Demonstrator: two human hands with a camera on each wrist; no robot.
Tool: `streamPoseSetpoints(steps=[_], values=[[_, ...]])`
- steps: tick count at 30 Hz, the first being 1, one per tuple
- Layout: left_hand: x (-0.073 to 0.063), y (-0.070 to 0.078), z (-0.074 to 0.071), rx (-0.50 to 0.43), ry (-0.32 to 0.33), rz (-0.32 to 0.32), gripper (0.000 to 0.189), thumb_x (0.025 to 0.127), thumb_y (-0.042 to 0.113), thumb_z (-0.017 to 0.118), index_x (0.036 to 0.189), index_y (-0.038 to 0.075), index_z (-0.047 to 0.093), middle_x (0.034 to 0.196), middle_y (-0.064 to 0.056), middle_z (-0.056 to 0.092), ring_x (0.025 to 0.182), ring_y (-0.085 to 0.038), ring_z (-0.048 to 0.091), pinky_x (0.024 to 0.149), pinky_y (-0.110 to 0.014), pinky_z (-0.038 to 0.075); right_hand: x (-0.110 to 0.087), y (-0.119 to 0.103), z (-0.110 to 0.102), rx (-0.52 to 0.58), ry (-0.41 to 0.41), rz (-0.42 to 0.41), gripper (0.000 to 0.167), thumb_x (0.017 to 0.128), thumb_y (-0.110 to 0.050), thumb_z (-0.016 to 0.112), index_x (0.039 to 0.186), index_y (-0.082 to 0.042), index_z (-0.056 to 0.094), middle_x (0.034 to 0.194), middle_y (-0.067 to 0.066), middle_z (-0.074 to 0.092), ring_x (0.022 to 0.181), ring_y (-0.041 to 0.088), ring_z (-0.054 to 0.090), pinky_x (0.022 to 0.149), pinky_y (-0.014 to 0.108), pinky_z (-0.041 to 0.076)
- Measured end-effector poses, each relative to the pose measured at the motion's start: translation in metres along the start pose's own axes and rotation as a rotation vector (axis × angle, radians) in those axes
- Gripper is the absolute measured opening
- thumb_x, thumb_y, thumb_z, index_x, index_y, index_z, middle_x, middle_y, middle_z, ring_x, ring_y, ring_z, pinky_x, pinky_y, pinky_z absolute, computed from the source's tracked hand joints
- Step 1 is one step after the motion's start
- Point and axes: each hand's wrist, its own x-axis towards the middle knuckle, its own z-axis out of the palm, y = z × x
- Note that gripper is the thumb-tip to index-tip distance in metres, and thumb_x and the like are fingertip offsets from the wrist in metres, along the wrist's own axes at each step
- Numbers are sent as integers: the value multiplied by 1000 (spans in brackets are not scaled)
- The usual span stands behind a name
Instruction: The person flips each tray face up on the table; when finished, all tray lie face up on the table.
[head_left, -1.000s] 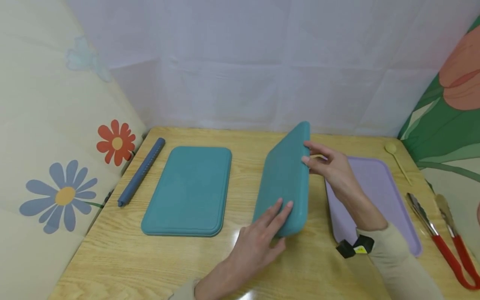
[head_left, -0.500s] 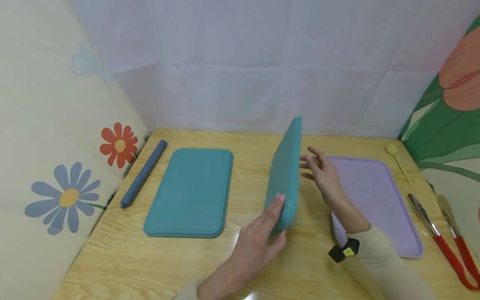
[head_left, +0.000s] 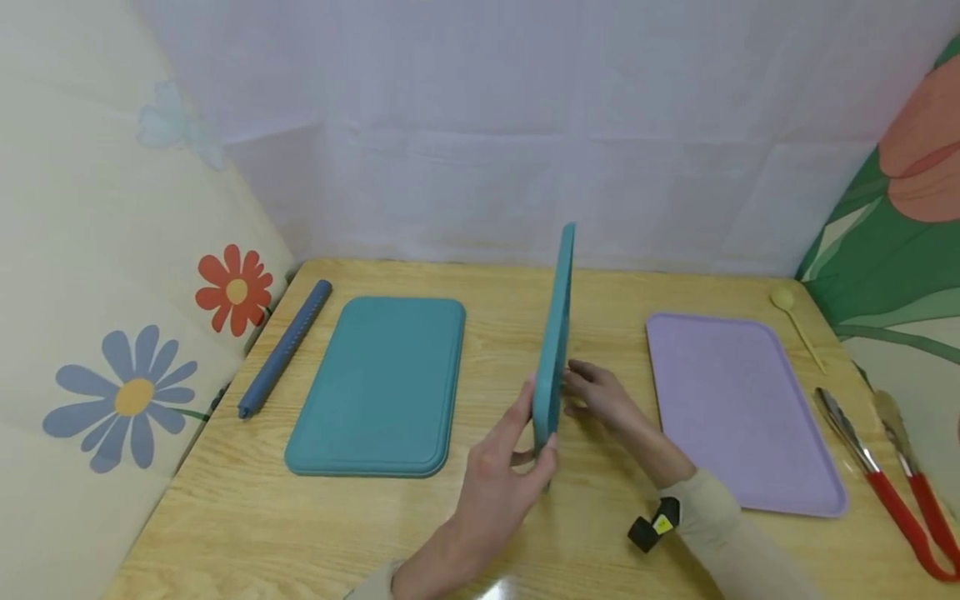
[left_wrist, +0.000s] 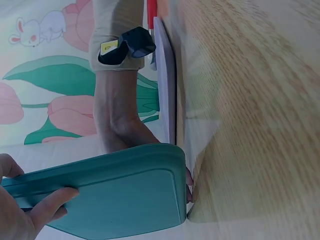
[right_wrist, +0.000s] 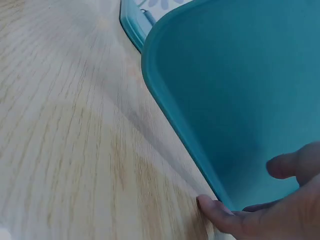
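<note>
Tabletop (head_left: 300, 533); teal tray (head_left: 555, 333) now more upright

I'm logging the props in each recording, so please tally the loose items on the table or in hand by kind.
Trays: 3 (upright teal tray, flat teal tray, lilac tray)
Red-handled tongs: 1
Yellow spoon: 1
Blue rod: 1
Total: 6

The held teal tray (right_wrist: 225, 90), flat teal tray (head_left: 378, 383) and lilac tray (head_left: 738, 412) all looked smooth matt plastic; yellow spoon (head_left: 782, 297) plastic too. Tongs (head_left: 846, 429) had shiny metal arms, red handles (head_left: 892, 511) smoother. Tabletop (head_left: 337, 525) was wood-grained, slightly glossy; backdrop (head_left: 525, 133) creased matt cloth
</note>
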Motion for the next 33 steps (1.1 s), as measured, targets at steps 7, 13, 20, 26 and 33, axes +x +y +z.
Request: streamPoseSetpoints(steps=[7, 13, 20, 26, 33], values=[[2, 3, -2, -77, 48, -63, 77, 85, -13, 62, 151, 6, 29, 140, -26, 46, 117, -40, 55, 65, -23, 57, -4, -1, -4, -68, -56, 0, 67, 94, -4, 56, 148, 10, 19, 142, 32, 39, 107, 37, 61, 80, 40, 57], [3, 7, -8, -130, 68, -179, 76, 87, -10, 60, 153, 8, 25, 143, -28, 41, 114, -42, 56, 63, -24, 57, 0, 2, -10, -123, -51, 9, 72, 85, 8, 63, 146, 12, 26, 123, 32, 54, 88, 29, 68, 70, 38, 59], [7, 9, -20, -290, -4, -358, 77, 93, 6, 64, 155, 22, 21, 149, -16, 39, 120, -36, 55, 76, -30, 57, 3, 6, -20, -110, -48, 26, 71, 83, 12, 64, 146, 9, 29, 119, 28, 55, 81, 23, 68, 68, 39, 59], [21, 3, -37, -554, -78, -495, 47, 105, 32, 40, 150, 17, 35, 143, -15, 47, 113, -36, 60, 72, -44, 58, -2, 7, -30, -137, -59, 27, 73, 83, 13, 63, 146, 8, 28, 117, 28, 55, 83, 23, 67, 67, 41, 59], [51, -15, -59, -609, -94, -765, 53, 101, 35, 50, 148, 13, 38, 130, -19, 56, 86, -26, 70, 58, -34, 57, -7, 9, -38, -180, -26, 1, 73, 80, 13, 65, 144, 10, 32, 111, 26, 55, 82, 23, 65, 62, 40, 59]])
